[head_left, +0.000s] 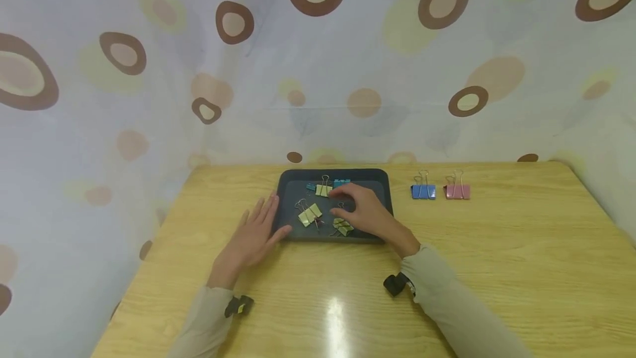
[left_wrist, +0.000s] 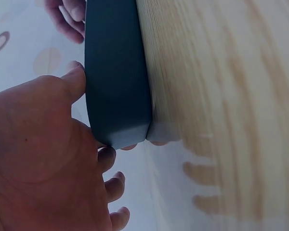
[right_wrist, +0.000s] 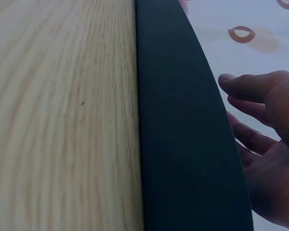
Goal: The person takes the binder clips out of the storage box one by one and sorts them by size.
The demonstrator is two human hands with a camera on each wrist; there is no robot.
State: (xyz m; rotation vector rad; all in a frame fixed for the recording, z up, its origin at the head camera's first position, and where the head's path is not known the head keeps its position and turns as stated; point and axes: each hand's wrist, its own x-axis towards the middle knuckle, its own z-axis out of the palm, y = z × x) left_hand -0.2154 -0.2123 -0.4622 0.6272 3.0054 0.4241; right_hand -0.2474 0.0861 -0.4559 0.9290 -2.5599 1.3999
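Note:
A black tray [head_left: 358, 174] with several binder clips in it stands near the back of the table. My left hand [head_left: 250, 236] rests against its left edge, fingers straight; in the left wrist view the thumb and fingers touch the tray's corner [left_wrist: 118, 72]. Over the tray's right half hovers my right hand [head_left: 367, 211], its thumb and index finger apart and nothing seen between them. Around it lie a yellow binder clip [head_left: 324, 190], another yellow binder clip [head_left: 310, 215], a third yellow binder clip [head_left: 343, 227] and a blue binder clip [head_left: 341, 183], partly hidden.
Right of the tray, a larger blue binder clip [head_left: 423, 191] and a pink binder clip [head_left: 457, 191] stand on the wooden table [head_left: 521, 258]. A patterned cloth [head_left: 348, 70] hangs behind the table and along its left side.

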